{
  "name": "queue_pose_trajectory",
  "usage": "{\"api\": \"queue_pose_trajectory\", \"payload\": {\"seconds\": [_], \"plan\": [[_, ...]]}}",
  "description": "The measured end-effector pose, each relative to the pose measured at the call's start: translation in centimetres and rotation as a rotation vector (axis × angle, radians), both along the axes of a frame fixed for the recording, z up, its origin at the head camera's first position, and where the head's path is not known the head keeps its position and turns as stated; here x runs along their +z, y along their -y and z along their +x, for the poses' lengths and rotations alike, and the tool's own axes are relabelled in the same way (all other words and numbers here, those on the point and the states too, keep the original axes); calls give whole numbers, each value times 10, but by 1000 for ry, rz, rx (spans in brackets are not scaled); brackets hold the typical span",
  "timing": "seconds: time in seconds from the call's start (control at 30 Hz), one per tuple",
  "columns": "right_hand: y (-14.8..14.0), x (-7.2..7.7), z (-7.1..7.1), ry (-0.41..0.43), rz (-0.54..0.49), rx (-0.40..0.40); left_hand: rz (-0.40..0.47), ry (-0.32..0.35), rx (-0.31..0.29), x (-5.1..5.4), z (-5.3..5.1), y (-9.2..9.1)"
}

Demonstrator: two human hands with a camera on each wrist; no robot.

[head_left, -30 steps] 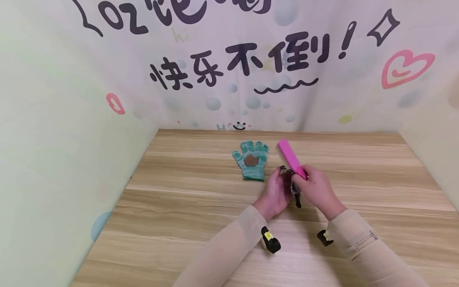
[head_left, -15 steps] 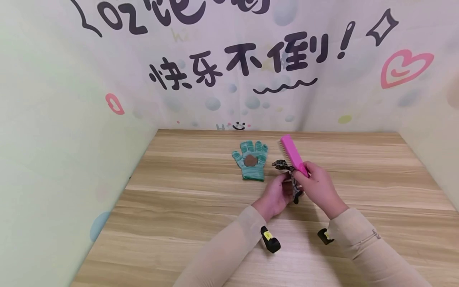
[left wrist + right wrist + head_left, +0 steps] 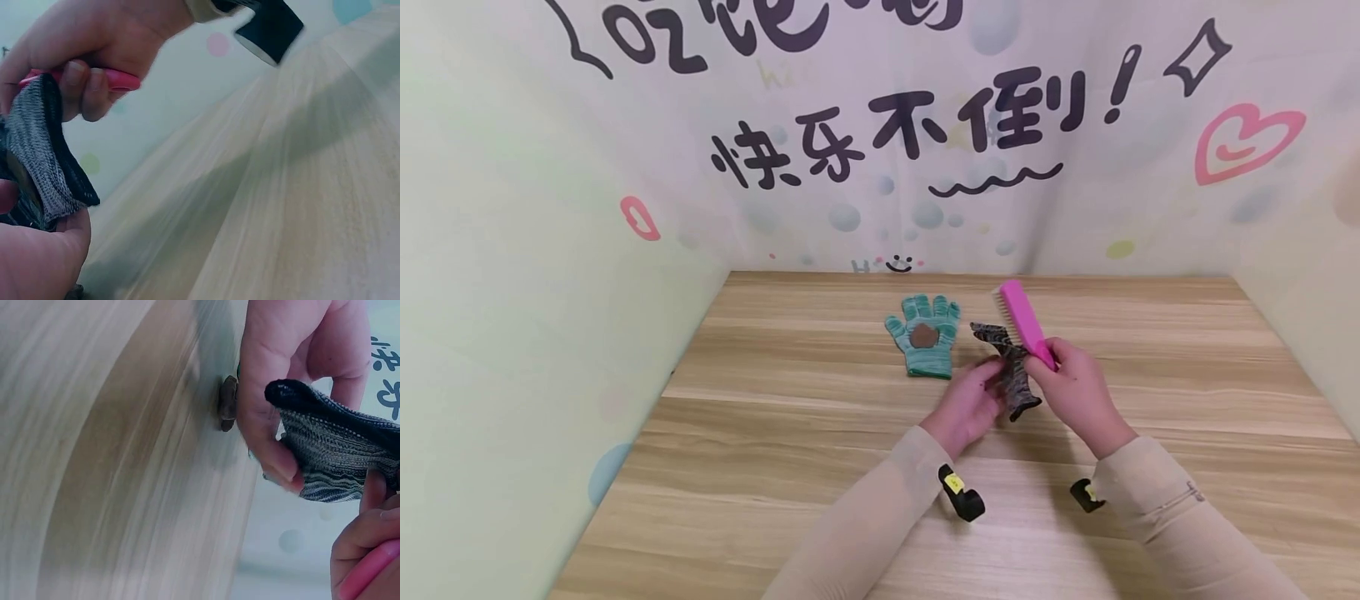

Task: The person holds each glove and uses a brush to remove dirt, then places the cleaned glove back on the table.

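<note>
My right hand [image 3: 1075, 392] grips the handle of a pink brush [image 3: 1025, 321], its bristles facing left. The same hand's fingertips pinch a dark grey-and-black knit glove [image 3: 1017, 379], which hangs beneath the brush. My left hand [image 3: 966, 410] is at the glove's left side. In the right wrist view, the left fingers [image 3: 275, 459] curl at the end of the knit glove [image 3: 337, 450] with the black edge. Part of the left hand is hidden behind the knit. A teal glove [image 3: 931, 360] lies flat on the table, with a brown lump [image 3: 924, 336] at its palm.
The wood-grain table [image 3: 775, 433] stretches to a printed white backdrop [image 3: 820, 225] behind and a pale wall [image 3: 512, 333] at the left. Black bands with yellow labels, such as the left band [image 3: 961, 493], hang at both wrists.
The brush and right hand have shifted slightly right. The knit glove has swung out and more of it shows. My left hand has drawn back a little to the left.
</note>
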State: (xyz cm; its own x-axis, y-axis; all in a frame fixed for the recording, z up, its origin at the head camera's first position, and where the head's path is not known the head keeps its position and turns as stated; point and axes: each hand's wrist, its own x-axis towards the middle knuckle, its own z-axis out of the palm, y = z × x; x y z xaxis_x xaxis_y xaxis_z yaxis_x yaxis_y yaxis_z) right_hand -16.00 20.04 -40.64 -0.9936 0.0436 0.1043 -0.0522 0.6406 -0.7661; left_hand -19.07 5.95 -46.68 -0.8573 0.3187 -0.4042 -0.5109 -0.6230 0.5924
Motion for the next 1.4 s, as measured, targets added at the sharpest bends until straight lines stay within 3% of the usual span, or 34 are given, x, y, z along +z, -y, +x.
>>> {"api": "queue_pose_trajectory", "payload": {"seconds": [0.53, 1.1, 1.4], "plan": [[-10, -6, -1, 26, 20, -27, 94, -17, 47, 7, -10, 12], [-9, -15, -1, 91, -25, -39, 82, -43, -19, 11, -11, 14], [-9, -19, -1, 116, -30, -34, 118, -111, -58, 11, -9, 14]]}}
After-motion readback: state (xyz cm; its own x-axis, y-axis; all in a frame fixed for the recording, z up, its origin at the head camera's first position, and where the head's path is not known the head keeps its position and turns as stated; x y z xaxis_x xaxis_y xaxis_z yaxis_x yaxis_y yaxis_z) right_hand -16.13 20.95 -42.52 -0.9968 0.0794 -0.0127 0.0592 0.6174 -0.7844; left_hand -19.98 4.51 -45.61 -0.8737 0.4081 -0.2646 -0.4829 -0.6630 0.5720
